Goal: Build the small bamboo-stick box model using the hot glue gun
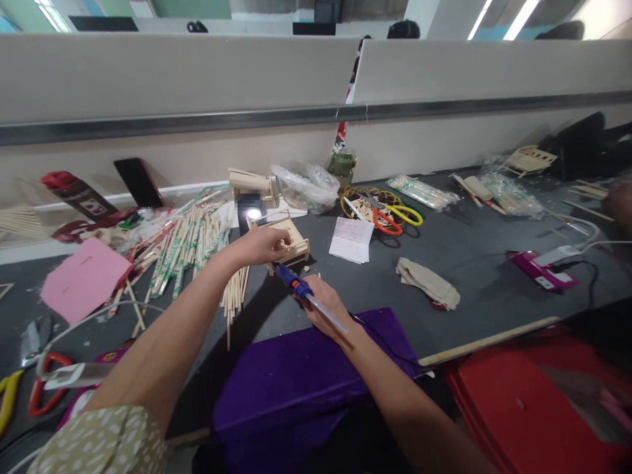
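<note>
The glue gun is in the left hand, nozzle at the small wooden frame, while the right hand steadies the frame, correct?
Not quite: the hands are swapped. In the head view the right hand holds the glue gun, its nozzle at the small wooden frame, and the left hand steadies the frame. The rest stands.

Pale bare-wood model (291, 242), glossy blue plastic glue gun (292, 282), purple cloth (301, 375), matt grey tabletop (469, 263).
</note>
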`<state>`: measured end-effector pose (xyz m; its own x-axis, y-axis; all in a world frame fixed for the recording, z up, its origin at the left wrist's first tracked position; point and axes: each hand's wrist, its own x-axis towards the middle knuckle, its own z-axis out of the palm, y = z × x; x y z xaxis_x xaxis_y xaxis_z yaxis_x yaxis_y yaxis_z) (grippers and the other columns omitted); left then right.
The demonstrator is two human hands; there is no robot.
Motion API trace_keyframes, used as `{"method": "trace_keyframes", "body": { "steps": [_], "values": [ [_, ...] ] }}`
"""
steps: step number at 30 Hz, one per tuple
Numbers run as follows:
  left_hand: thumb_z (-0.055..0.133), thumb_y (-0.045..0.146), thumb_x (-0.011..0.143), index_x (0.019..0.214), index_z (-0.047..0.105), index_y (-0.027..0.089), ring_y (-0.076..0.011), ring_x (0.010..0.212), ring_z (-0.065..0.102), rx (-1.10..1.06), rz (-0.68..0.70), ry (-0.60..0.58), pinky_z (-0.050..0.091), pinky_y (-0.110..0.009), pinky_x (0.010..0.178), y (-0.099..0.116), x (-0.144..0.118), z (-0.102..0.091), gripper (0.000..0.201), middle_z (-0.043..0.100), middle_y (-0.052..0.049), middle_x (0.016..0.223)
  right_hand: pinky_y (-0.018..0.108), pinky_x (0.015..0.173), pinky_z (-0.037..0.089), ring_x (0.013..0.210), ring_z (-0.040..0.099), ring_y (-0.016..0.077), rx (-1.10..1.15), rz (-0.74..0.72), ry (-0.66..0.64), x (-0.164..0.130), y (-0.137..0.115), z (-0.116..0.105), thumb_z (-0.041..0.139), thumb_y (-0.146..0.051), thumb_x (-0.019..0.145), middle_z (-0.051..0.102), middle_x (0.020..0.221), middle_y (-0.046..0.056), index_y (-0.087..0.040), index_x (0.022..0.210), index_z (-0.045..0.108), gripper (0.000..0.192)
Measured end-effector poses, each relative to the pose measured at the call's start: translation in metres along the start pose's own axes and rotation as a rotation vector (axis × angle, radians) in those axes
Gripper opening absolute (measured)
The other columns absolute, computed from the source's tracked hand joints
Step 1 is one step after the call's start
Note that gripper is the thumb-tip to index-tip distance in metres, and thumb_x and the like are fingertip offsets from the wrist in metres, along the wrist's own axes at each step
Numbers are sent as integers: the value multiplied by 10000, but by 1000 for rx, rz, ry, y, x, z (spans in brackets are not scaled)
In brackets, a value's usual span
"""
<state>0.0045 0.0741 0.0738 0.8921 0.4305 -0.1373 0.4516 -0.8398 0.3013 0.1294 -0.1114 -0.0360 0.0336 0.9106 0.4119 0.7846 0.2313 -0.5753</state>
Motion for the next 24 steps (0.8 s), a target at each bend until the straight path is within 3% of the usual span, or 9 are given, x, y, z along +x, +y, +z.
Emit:
{"method": "trace_keyframes", "body": {
  "steps": [24],
  "values": [
    [534, 338, 816, 1029, 640, 200, -183, 739, 618, -7, 8, 0, 374, -263, 672, 3, -1, -2, 275, 689, -31, 807, 319, 729, 479, 828, 606, 228, 5, 3, 9, -1, -1, -1, 492, -203, 906, 618, 910, 91, -177, 1018, 501, 115]
  ]
}}
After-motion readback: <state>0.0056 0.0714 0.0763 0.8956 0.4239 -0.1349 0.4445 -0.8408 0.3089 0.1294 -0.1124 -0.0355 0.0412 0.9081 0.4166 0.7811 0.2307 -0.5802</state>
